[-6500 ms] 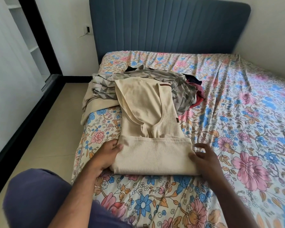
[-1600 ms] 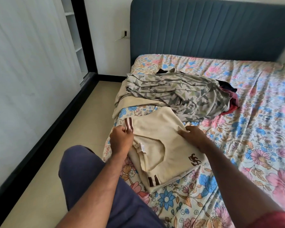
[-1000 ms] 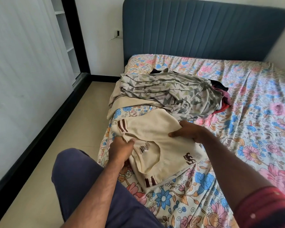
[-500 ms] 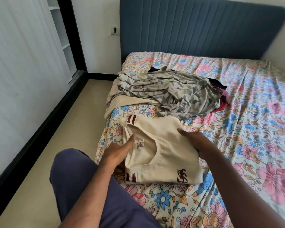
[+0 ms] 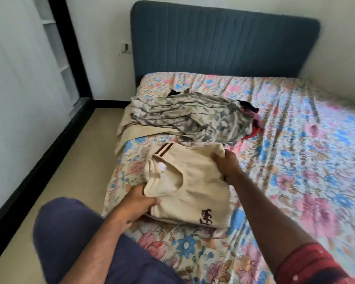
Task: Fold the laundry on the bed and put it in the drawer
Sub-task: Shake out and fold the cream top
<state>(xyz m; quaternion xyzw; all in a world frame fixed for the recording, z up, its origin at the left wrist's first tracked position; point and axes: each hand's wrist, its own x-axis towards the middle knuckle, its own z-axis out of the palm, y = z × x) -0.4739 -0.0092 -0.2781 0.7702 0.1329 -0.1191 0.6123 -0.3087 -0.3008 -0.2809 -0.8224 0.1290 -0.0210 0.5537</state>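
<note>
Your left hand [image 5: 138, 203] and right hand [image 5: 226, 165] both grip the folded cream shirt [image 5: 190, 186] on the bed [image 5: 285, 160]; laundry pile [image 5: 193, 117] behind.

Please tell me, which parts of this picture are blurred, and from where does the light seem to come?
Head view: the flowered sheet smears toward the right edge, motion blur; the cream shirt and both hands, left hand and right hand, are fairly sharp. Soft daylight, no glare; its source is out of frame. The headboard bows from the wide lens.

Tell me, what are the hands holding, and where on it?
Both hold the folded cream shirt: left hand grips its near left edge, right hand grips its far right corner.
</note>
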